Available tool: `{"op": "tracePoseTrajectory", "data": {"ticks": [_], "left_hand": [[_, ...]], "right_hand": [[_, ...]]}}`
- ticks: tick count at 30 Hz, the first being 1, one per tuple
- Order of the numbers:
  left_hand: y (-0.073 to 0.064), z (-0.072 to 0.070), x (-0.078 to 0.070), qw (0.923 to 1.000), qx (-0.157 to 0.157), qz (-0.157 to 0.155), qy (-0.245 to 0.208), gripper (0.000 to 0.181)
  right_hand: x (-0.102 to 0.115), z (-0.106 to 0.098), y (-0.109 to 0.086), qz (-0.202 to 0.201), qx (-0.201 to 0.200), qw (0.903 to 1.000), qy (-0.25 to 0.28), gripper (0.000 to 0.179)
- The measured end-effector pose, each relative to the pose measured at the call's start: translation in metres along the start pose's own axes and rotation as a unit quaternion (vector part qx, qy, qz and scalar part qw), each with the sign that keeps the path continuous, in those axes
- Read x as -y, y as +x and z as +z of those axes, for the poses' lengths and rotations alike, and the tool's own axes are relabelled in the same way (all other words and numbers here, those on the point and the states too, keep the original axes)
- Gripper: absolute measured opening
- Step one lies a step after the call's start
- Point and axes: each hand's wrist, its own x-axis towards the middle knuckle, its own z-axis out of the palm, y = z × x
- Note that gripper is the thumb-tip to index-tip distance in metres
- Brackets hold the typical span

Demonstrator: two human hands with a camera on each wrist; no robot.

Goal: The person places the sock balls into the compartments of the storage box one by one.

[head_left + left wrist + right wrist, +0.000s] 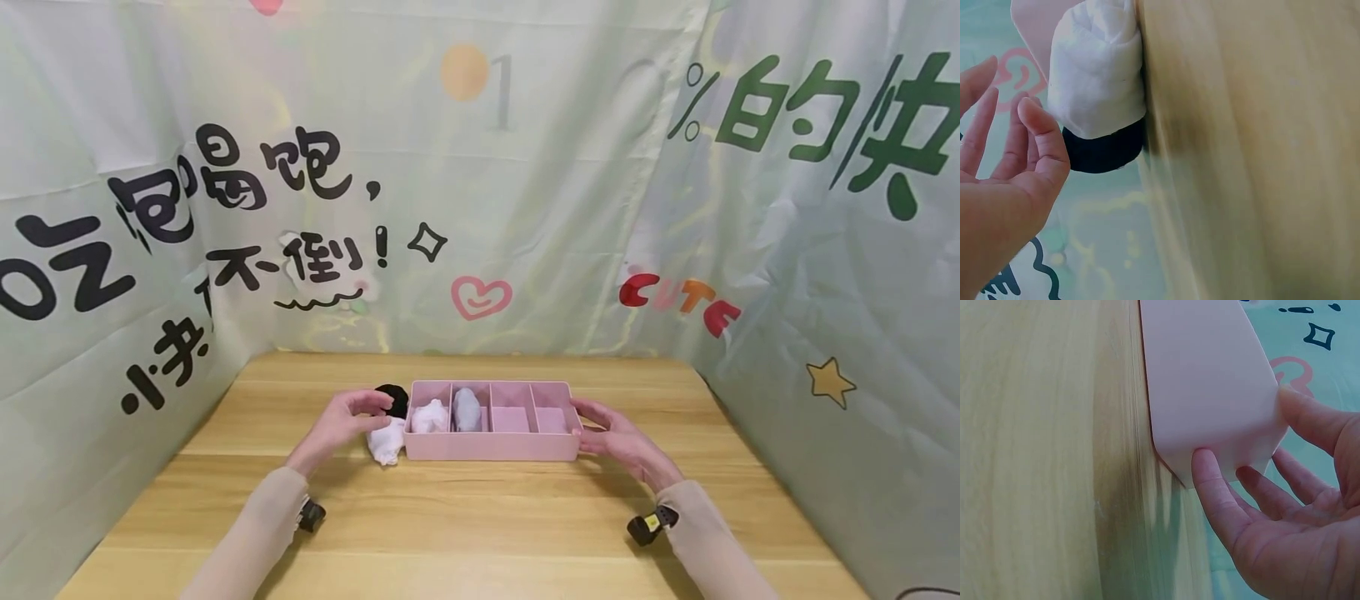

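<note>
the white bundle is flanked by the empty, loosely parted left hand and the pink box, gripped endwise by the right hand.

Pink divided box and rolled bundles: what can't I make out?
Pink divided box: right wrist view, far end cut off by the top edge, contents hidden by its front wall.
Black bundle: left wrist view, mostly behind the loose white bundle, whose upper end the top edge cuts off.
Gray bundle: head view, underside hidden by the box's front wall.
Yellow wristband label: head view, any print too small to read.
</note>
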Motion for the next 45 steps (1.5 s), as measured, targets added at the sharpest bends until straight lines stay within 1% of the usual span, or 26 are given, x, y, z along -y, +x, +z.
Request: {"op": "tracePoseTrajectory", "data": {"ticks": [4, 8, 14, 17, 21, 24, 28, 34, 37, 39, 42, 45], "left_hand": [[-0.0025, -0.0006, 0.0010, 0.9997, 0.000, -0.023, -0.004, 0.045], [-0.0044, -0.0012, 0.0010, 0.9991, -0.002, -0.043, 0.001, 0.046], [-0.0058, -0.0016, -0.0002, 0.9984, -0.001, -0.057, 0.005, 0.045], [-0.0059, -0.0019, 0.0021, 0.9979, 0.010, -0.063, 0.003, 0.044], [-0.0065, -0.0019, 0.0055, 0.9964, 0.040, -0.075, -0.004, 0.046], [-0.0078, -0.0009, 0.0052, 0.9945, 0.061, -0.084, -0.013, 0.047], [-0.0078, 0.0010, 0.0042, 0.9919, 0.071, -0.104, -0.018, 0.045], [-0.0078, 0.0033, 0.0019, 0.9889, 0.071, -0.131, 0.005, 0.040], [-0.0070, 0.0041, 0.0018, 0.9882, 0.070, -0.135, 0.019, 0.038], [-0.0059, 0.0048, 0.0021, 0.9877, 0.071, -0.138, 0.017, 0.037], [-0.0036, 0.0059, 0.0028, 0.9877, 0.080, -0.134, 0.006, 0.037], [-0.0061, 0.0006, 0.0041, 0.9879, 0.078, -0.134, -0.010, 0.036]], "right_hand": [[0.0007, 0.0005, -0.0007, 0.001, 0.001, 1.0000, -0.001, 0.072], [0.0014, 0.0010, -0.0012, 0.002, 0.001, 1.0000, -0.003, 0.074], [0.0014, 0.0002, -0.0002, 0.005, -0.001, 1.0000, -0.004, 0.075], [0.0012, 0.0000, -0.0001, 0.005, -0.002, 1.0000, -0.003, 0.074], [0.0003, 0.0005, -0.0009, 0.003, 0.000, 1.0000, 0.000, 0.073], [-0.0004, 0.0009, -0.0010, 0.003, 0.000, 1.0000, 0.001, 0.073], [0.0001, 0.0005, -0.0011, 0.000, 0.001, 1.0000, 0.000, 0.073], [0.0003, 0.0005, 0.0010, -0.004, 0.009, 1.0000, -0.002, 0.072], [0.0002, 0.0004, 0.0010, -0.005, 0.011, 0.9999, -0.002, 0.073], [0.0000, 0.0001, 0.0004, -0.007, 0.013, 0.9999, -0.002, 0.074], [-0.0003, -0.0013, -0.0018, -0.011, 0.011, 0.9999, -0.007, 0.075], [0.0008, 0.0024, 0.0024, -0.011, 0.015, 0.9997, -0.014, 0.076]]}}
